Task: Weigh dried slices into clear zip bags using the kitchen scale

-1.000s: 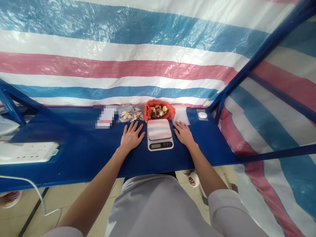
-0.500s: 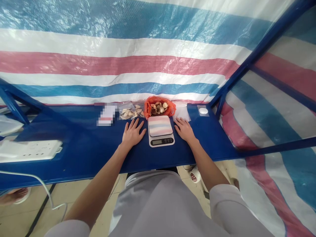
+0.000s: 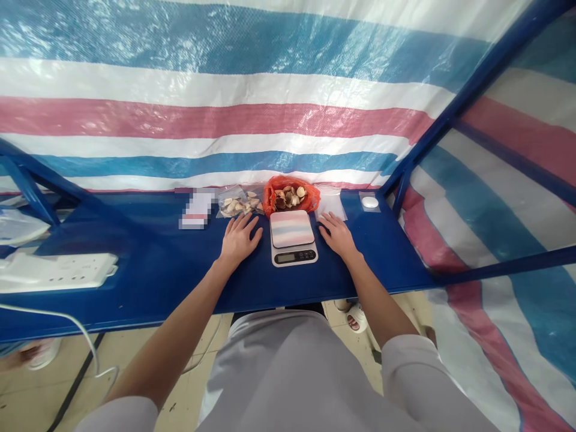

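Observation:
My left hand lies flat on the blue table, fingers spread, just in front of a clear plastic bag with pale, wedge-like pieces. On the other side of a digital kitchen scale, my right hand also rests palm down with fingers apart. Its fingertips are at the near edge of a flat clear bag. Nothing lies on the scale's striped plate. Behind the scale, an orange-red bag stands gaping, with brown and cream pieces inside; their kind I cannot make out.
A small packet with a white oval thing lies at the back right. Left of the bags is a blurred-out card. A white power strip with a cable sits at the left. Blue frame bars and striped sheeting enclose the table.
My left hand has shifted slightly to the left and forward, nearer the bag of pale pieces. My right hand has barely moved. The view has tilted a little.

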A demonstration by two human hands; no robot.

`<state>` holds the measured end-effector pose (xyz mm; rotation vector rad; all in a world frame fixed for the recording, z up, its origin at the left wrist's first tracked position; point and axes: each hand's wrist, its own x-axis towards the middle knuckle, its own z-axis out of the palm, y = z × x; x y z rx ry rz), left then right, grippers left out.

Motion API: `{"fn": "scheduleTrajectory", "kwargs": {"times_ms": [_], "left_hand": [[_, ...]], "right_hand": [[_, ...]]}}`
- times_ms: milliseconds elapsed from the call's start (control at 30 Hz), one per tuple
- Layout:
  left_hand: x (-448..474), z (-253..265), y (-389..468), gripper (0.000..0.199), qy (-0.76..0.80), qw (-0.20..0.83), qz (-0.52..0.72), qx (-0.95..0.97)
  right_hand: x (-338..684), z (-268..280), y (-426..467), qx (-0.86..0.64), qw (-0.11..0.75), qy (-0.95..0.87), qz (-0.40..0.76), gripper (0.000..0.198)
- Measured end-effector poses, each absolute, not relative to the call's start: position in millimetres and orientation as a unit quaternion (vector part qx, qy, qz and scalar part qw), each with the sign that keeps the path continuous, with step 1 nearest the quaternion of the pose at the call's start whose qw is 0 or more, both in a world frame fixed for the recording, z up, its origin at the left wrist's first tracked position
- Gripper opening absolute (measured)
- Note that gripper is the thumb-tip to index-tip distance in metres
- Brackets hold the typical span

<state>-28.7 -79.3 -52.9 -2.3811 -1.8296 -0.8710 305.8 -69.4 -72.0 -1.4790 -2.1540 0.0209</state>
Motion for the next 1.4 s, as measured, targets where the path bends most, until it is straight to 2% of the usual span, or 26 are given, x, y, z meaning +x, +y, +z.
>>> {"fn": "scheduleTrajectory", "kwargs": {"times_ms": [333, 533, 767, 1100, 1400], "left_hand": [[-50.8, -14.8, -48.5, 0.041, -0.589, 0.055, -0.302, -0.748], [-68.8, -11.7, -32.2, 0.046, -0.595, 0.059, -0.230, -0.768], [-87.3, -23.9, -6.4, 0.057, -0.574, 0.006, -0.165, -0.802], [-89.2, -36.8, 12.1, 0.046, -0.531, 0.011, -0.201, -0.823], [-90.5, -30.2, 14.4, 0.038, -0.539, -0.027, -0.240, -0.807]], "right_hand": [[306.9, -69.5, -45.9, -0.560, 0.299, -0.772, 0.017, 0.032], [302.0, -74.0, -40.4, -0.578, 0.281, -0.766, 0.026, 0.035], [297.9, -77.2, -39.0, -0.588, 0.243, -0.771, 0.037, 0.038], [298.5, -81.6, -40.4, -0.574, 0.247, -0.780, 0.035, 0.040], [298.5, -80.9, -40.6, -0.567, 0.259, -0.781, 0.022, 0.038]]}}
